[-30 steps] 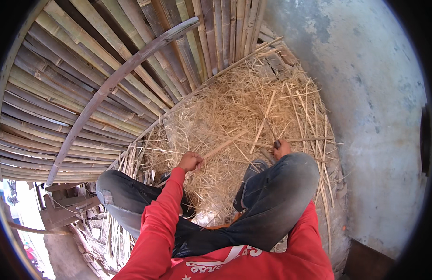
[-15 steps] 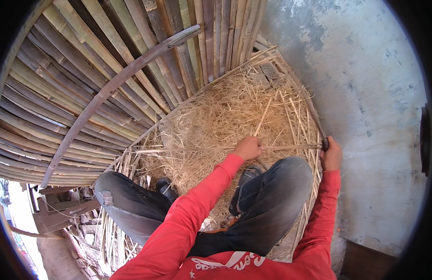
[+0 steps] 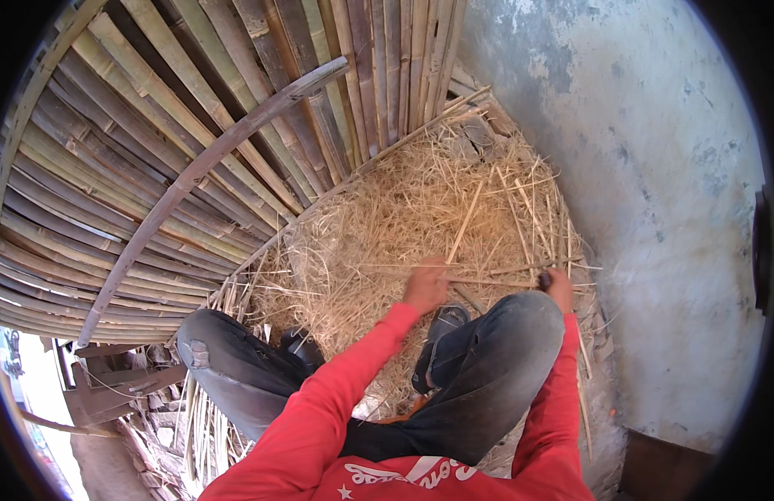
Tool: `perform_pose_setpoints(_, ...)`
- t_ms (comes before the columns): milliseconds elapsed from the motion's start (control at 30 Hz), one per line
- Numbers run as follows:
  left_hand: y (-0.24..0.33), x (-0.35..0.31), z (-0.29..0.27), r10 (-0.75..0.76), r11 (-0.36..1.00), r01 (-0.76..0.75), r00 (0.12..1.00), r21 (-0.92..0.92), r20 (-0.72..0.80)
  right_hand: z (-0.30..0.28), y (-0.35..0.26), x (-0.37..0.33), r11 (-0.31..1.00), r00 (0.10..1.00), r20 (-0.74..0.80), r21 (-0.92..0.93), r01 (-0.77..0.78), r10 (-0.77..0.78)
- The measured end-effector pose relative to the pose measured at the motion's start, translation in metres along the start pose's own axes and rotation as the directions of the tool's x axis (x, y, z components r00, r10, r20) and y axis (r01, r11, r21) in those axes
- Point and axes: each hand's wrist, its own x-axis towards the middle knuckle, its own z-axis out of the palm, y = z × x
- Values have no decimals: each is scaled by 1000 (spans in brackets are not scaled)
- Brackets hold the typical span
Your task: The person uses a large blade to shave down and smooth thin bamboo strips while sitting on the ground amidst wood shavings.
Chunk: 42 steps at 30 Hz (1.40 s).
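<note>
My left hand [image 3: 426, 285] is closed around a thin bamboo strip [image 3: 495, 281], over the straw between my knees. The strip runs roughly crosswise and stretches rightward from the hand. My right hand [image 3: 559, 290], beside my right knee, grips a short dark handle [image 3: 545, 281]. What the handle belongs to cannot be made out; any blade is blurred or hidden among the strips. Another stick [image 3: 533, 265] lies just above, slanting toward the wall. Beneath both hands spreads a thick layer of pale shavings [image 3: 370, 217].
A curved panel of bamboo slats [image 3: 186, 142] with a bent cross rib [image 3: 182, 184] rises at the left. A worn blue-grey wall [image 3: 662, 184] stands close on the right. More thin strips [image 3: 207, 426] are heaped at the lower left, near wood pieces [image 3: 124, 388].
My right hand, with the dark handle, has moved left and slightly down, nearer my knee. The left hand has shifted a little left and down. The strip's long left end no longer shows.
</note>
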Motion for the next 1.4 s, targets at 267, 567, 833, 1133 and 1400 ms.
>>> perform_pose_setpoints(267, -80, -141, -87, -248, 901, 279, 960, 333, -132, 167, -38, 6, 1000, 831, 557, -5, 13, -8)
perform_pose_setpoints(567, -93, -172, -84, -229, 905, 206, 973, 371, 18, 162, -36, 0, 998, 880, 470, 27, 61, -67)
perform_pose_setpoints(833, -89, -166, -85, -318, 898, 281, 946, 339, 58, 88, 0, 12, 997, 980, 198, -73, 40, -25)
perform_pose_setpoints(1133, -90, -170, -82, -313, 901, 263, 945, 344, 97, 141, 86, 12, 927, 923, -244, -156, -342, 299)
perform_pose_setpoints(1400, -93, -174, -86, -305, 897, 248, 946, 367, 107, 175, 54, -31, 920, 924, 23, -108, -376, 380)
